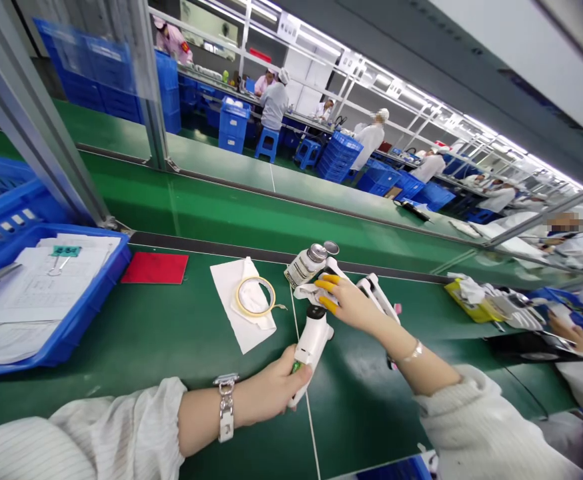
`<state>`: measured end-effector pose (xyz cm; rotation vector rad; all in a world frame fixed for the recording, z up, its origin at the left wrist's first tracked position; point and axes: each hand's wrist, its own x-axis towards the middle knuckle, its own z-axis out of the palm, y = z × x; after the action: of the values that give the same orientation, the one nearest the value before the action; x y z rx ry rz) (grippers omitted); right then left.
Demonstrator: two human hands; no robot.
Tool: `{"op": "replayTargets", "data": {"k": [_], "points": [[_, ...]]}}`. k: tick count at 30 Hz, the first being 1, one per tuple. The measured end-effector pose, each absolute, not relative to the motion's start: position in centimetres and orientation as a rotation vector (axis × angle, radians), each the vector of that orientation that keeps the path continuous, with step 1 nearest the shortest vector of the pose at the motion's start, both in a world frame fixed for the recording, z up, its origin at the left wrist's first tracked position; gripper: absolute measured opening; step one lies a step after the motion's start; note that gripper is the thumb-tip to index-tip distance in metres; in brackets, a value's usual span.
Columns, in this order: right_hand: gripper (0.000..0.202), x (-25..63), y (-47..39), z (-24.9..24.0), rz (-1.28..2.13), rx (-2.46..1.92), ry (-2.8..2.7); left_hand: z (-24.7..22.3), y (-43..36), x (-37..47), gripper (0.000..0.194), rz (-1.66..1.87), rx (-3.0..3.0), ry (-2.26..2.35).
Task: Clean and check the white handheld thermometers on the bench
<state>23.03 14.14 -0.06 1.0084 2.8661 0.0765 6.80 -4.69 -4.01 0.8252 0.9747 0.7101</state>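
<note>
My left hand [279, 387] is closed around the lower part of a white handheld device [312, 340], which is tilted, with a black round end at its top. A small green patch shows on the device beside my fingers. Above that black end, my right hand [349, 303], with yellow finger cots on some fingers, pinches a crumpled white wipe [305, 291]. Just behind the wipe stands a metal-necked bottle [301, 268] with a label, its round lid [331, 248] tipped open. More white device parts [379, 293] lie behind my right forearm.
A tape roll [255, 297] lies on white paper [229, 287] left of the bottle. Further left are a red card [155, 268] and a blue tray [106, 277] of papers. At right sit a yellow bin [454, 303] and a co-worker's hand [569, 330]. A metal post [36, 113] rises at left.
</note>
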Motion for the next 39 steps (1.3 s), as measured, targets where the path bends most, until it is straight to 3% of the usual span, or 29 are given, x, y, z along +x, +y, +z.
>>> {"op": "replayTargets", "data": {"k": [6, 10, 24, 30, 35, 39], "points": [[0.022, 22.6, 15.0, -2.8, 0.084, 1.052, 2.946, -4.3, -4.6, 6.8, 0.038, 0.764, 0.784, 0.900], [0.025, 24.1, 14.6, -2.3, -0.034, 1.124, 2.995, -4.4, -4.4, 6.6, 0.036, 0.749, 0.731, 0.897], [0.034, 30.2, 11.6, 2.3, -1.044, 1.613, 2.975, -4.7, -4.1, 6.1, 0.036, 0.848, 0.598, 0.785], [0.045, 31.7, 10.2, 1.7, -1.284, 1.659, 2.919, -5.0, -3.6, 5.9, 0.048, 0.855, 0.437, 0.644], [0.039, 32.2, 8.5, 2.4, -1.265, 1.673, 2.959, -4.9, -3.8, 6.2, 0.044, 0.854, 0.556, 0.697], [0.021, 30.1, 5.9, 3.0, -0.680, 1.392, 3.295, -4.7, -3.8, 6.5, 0.047, 0.805, 0.596, 0.751]]}}
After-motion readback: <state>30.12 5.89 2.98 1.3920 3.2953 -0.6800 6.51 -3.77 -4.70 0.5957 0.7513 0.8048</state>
